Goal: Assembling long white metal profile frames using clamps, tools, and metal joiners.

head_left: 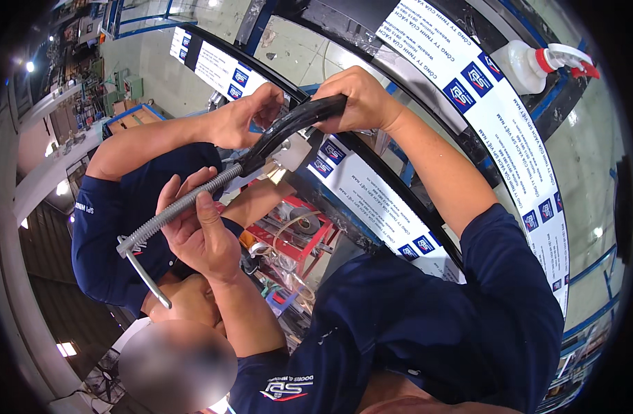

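Observation:
A black G-clamp (278,134) with a long grey threaded screw (185,210) and a bent bar handle (147,279) slants across the middle of the view. My right hand (358,100) grips the far right end of its black body. Around the screw, the thumb and fingers of my left hand (203,234) curl loosely, palm up. Below the clamp runs a dark frame profile (358,148) with white and blue protective film; where the jaws meet it is hidden. Beside the clamp body is a co-worker's hand (251,117), fingers bent.
The co-worker, in a navy shirt (113,241), leans in close on the left. A curved film-covered profile (496,110) sweeps along the right. A white spray bottle with a red collar (527,65) stands at upper right. Below the frame is a red metal cart (296,234) holding tools.

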Motion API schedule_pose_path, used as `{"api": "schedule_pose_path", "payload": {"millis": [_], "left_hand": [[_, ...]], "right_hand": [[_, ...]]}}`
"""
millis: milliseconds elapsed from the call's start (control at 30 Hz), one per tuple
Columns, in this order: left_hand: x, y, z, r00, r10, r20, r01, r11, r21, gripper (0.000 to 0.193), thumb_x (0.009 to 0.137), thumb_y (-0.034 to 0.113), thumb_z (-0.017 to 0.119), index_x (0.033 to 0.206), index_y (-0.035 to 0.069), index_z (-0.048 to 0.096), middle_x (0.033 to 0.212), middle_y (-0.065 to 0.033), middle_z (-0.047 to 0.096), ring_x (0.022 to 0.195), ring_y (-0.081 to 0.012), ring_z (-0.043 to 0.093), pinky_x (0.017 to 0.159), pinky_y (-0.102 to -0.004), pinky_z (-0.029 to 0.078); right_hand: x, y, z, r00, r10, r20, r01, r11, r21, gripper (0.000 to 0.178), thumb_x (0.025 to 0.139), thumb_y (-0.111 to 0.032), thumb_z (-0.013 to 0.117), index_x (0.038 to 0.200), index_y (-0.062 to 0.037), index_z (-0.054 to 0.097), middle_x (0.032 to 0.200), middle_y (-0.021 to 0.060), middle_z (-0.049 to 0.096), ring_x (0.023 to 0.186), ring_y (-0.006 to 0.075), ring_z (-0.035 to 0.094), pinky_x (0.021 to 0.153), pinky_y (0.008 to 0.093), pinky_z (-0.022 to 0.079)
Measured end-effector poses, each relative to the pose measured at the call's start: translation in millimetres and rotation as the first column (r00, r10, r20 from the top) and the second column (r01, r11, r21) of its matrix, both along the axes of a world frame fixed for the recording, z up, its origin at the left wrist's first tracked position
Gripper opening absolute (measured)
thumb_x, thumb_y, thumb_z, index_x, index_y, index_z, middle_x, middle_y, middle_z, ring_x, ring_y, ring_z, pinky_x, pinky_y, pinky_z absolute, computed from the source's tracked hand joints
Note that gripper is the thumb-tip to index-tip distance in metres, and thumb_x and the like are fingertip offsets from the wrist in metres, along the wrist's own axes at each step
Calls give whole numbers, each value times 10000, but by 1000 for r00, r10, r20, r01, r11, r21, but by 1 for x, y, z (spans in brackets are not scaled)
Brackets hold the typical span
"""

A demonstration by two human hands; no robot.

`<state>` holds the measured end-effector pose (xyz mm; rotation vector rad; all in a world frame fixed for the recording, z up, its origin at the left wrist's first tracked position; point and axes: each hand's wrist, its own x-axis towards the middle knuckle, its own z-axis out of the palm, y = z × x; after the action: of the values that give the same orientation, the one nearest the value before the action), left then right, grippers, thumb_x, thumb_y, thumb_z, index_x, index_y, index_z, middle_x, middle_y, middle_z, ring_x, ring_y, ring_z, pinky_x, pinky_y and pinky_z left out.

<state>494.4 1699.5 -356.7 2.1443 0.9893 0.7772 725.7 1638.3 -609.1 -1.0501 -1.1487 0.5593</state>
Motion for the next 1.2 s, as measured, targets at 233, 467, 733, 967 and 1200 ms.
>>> {"api": "schedule_pose_path", "payload": {"millis": [233,467,733,967,1200], "left_hand": [[-8,9,-9,994,54,96,-50,998,-44,420,1079,64,740,1454,-31,577,1236,-218,783,1156,-298,785,831,-250,627],[-20,12,-17,953,82,291,-63,995,-72,391,1084,101,745,1421,-46,609,1258,-245,774,1171,-356,778,1026,-444,651],[-26,25,-12,926,85,367,-6,978,-211,347,1118,154,706,1389,-47,623,1249,-233,758,1164,-344,761,1089,-464,607],[-19,22,-6,958,31,284,-20,999,-43,334,1154,137,631,1436,-40,597,1236,-213,759,1178,-333,756,1084,-412,607],[-41,48,-6,955,112,274,-105,994,-40,317,1134,197,683,1363,-19,647,1229,-195,755,1124,-312,761,1101,-423,622]], "right_hand": [[-1,1,0,1000,4,3,-4,1000,-22,200,705,-230,922,845,-127,822,785,69,756,721,292,741,649,372,566],[-1,0,1,999,-3,51,2,1000,2,276,696,-151,954,936,-77,839,838,96,783,714,279,743,669,349,577],[-1,-2,-4,999,-2,43,3,1000,-22,255,726,-228,955,913,-99,838,856,103,785,761,314,753,695,377,588],[-4,3,-1,997,77,-13,-78,996,-54,302,768,-373,998,871,-128,854,843,60,776,752,300,732,657,409,546],[5,3,-8,995,-78,61,70,990,125,344,716,-449,1016,843,-167,867,823,-16,777,895,233,719,853,409,498]]}}
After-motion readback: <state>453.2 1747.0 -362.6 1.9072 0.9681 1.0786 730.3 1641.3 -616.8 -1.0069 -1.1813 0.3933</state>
